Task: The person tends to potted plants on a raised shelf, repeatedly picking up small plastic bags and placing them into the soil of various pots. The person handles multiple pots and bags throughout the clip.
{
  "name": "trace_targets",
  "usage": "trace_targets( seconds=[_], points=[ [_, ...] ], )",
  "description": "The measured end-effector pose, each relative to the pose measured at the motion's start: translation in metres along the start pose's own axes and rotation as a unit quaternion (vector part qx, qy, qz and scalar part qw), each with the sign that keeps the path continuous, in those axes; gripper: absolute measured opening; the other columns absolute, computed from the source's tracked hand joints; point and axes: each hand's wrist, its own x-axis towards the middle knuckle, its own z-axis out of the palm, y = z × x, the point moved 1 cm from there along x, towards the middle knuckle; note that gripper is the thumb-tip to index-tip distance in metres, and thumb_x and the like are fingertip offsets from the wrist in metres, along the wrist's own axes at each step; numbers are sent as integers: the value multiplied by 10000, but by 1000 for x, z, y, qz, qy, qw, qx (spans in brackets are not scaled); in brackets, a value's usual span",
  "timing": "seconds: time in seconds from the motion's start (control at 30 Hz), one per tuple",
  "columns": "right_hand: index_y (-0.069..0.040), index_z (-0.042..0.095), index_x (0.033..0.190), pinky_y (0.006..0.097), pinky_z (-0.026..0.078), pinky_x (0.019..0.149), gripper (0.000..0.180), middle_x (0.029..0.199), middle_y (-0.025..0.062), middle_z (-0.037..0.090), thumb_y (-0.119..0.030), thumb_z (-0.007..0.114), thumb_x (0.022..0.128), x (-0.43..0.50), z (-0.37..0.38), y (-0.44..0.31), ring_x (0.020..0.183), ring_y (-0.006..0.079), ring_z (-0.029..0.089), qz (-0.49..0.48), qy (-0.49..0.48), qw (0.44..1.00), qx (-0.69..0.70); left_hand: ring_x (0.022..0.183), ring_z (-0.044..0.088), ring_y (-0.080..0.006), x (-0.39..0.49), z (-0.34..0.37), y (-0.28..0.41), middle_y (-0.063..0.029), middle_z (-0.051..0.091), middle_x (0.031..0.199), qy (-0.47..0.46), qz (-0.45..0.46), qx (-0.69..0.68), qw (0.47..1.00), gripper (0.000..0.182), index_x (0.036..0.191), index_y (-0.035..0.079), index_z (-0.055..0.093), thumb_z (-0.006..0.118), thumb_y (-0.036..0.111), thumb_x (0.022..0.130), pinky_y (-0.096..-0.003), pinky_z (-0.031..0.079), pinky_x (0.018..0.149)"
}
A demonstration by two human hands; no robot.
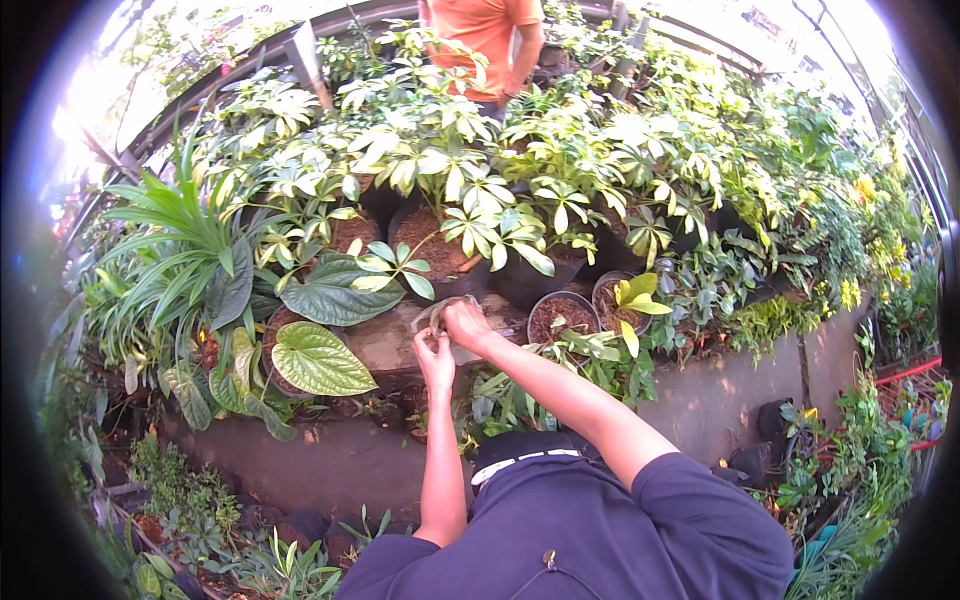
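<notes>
My left hand [434, 358] pinches the near edge of a small pale, translucent container [422, 318], which may be a plastic bag or a thin pot. Over its mouth, my right hand [465, 325] is bent with the fingers curled down; the fingertips and anything between them are hidden. Both hands are close together above a worn ledge [382, 341]. To their right stands a round pot of brown soil [562, 318], beside another pot with a yellow-green seedling [637, 294]. A broad, veined leaf [319, 360] spreads to their left.
Black bags of soil [431, 244] with variegated schefflera plants [480, 214] line the ledge's far side. A spiky, long-leaved plant [176, 225] stands left. A person in an orange shirt [480, 45] stands behind the plants. Red metal bars [911, 371] show at right.
</notes>
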Motion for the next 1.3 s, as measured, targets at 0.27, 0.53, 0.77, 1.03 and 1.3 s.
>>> trace_targets(
  seconds=[0.27,0.53,0.77,1.03,1.3],
  points=[
    [97,671,847,547,543,765,205,949,356,656,-78,608,760,2,-4,4,958,493,666,52,-19,996,69,1082,577,-284,-2,4,-2,-170,523,1192,36,18,0,999,366,1211,-5,536,677,181,929,-421,461,972],
    [44,722,989,462,567,745,203,867,280,703,-20,650,810,3,-20,5,871,388,721,32,18,987,159,1111,542,-304,-7,6,11,-169,532,1191,105,42,40,993,345,1183,4,554,683,190,923,-428,441,975],
    [41,712,1081,278,593,701,205,868,79,718,-119,643,974,-32,-104,34,727,124,678,112,-118,878,450,1112,505,-302,-44,33,67,-142,537,1160,153,100,114,976,297,1153,44,579,695,165,908,-440,407,983],
    [5,680,1176,244,577,746,286,913,21,692,-210,662,989,-145,-237,139,780,77,652,141,-144,793,575,1069,589,-189,-125,132,115,-70,542,1224,81,111,38,990,219,1134,56,609,659,169,954,-337,498,846],
    [35,657,1195,263,580,822,314,1006,52,685,-202,656,988,-256,-332,275,886,124,680,165,-62,796,580,1052,587,-210,-211,263,183,-97,550,1181,2,176,37,984,153,1050,36,628,665,121,928,-316,508,791]
  ],
)
